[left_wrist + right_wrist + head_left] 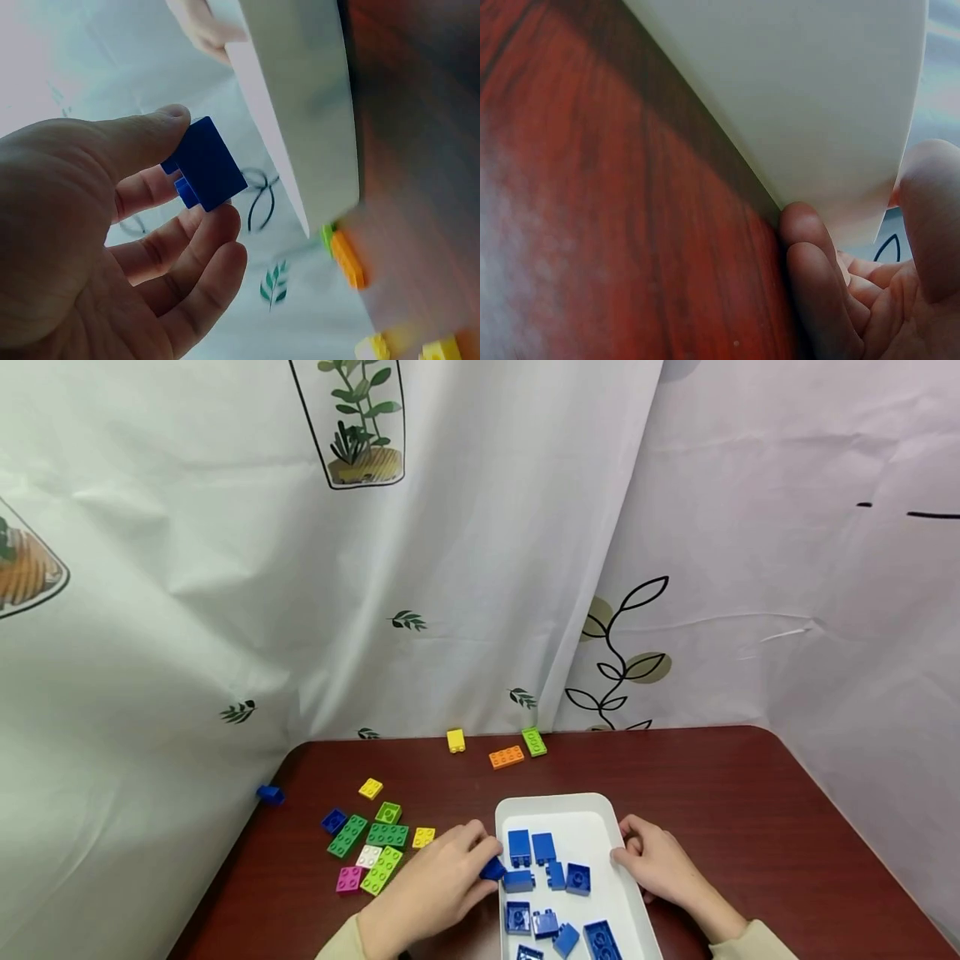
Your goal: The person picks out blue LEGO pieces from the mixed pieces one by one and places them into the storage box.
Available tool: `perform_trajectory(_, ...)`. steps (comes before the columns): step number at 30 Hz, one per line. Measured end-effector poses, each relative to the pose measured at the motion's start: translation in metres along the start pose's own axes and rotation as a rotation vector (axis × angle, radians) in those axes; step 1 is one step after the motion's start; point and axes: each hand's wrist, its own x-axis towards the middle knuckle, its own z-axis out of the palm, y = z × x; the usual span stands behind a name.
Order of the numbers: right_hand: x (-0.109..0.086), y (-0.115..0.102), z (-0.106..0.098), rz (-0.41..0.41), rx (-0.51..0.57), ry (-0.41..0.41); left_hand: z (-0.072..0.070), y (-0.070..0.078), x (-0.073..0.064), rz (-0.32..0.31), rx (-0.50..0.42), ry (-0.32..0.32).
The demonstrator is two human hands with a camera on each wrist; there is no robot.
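Note:
My left hand [438, 881] pinches a blue toy brick [492, 868] at the left rim of the white tray [573, 820]. In the left wrist view that brick [217, 165] sits between thumb and fingertips, its studs facing the palm. My right hand [662, 862] grips the tray's right side, thumb at the rim. The right wrist view shows the fingers [817, 289] low against the outer wall [810, 97]. Several blue bricks lie in the tray, some on their sides, such as one brick [577, 878] with its hollow underside up.
Left of the tray lie loose bricks: dark green [387, 835], lime [382, 870], magenta [349, 880], white [369, 857] and yellow [423, 837]. A blue brick [271, 794] rests at the table's left edge. Near the back edge are yellow [456, 741], orange [507, 757] and lime [534, 742] bricks.

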Motion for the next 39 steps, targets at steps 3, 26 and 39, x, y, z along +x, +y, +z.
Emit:
perform_trajectory(3, 0.001, 0.0, 0.0, -0.004, 0.0, -0.001, 0.006, 0.007, 0.012, 0.058, 0.008, -0.015)
perform_trajectory(26, 0.002, 0.0, -0.001, 0.028, -0.003, 0.001, 0.034, 0.04, 0.053, 0.244, 0.149, -0.051)
perform_trajectory(39, 0.001, -0.001, -0.001, 0.026, -0.009, 0.002, 0.038, 0.039, 0.055, 0.198, 0.125, -0.079)
